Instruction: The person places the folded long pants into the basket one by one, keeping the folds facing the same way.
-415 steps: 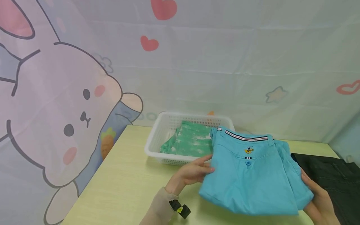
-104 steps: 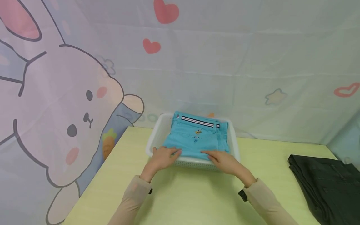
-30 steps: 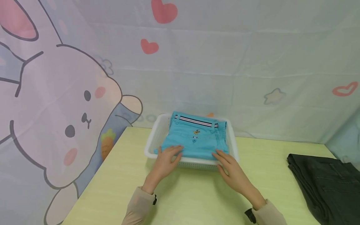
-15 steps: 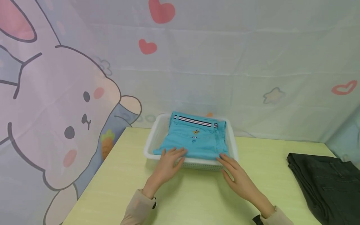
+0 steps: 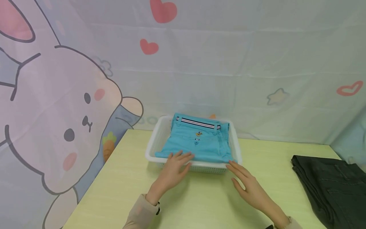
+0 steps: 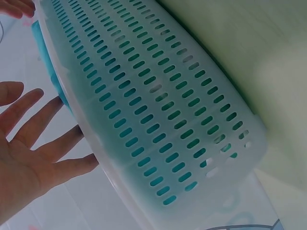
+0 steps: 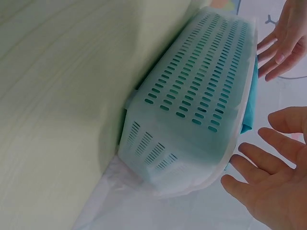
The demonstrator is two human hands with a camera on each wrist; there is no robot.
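Observation:
Folded light blue pants lie in a white perforated plastic basket, their striped waistband toward the back. My left hand hovers at the near rim with fingers spread, overlapping the pants' front edge in the head view. To the right, my right hand has its fingertips close to the basket's near right corner, thumb apart. Both wrist views show relaxed, spread fingers beside the basket's rim, gripping nothing. Through the slots in the basket wall, blue-green cloth shows.
Folded black pants lie at the right side of the pale yellow-green table. Behind the table hangs a cloth backdrop with a bunny and hearts printed on it.
Both hands earlier held the blue pants before the basket, where green folded cloth lay. The pants now cover it. After touching their front edge, the hands have drawn back, the right one farther.

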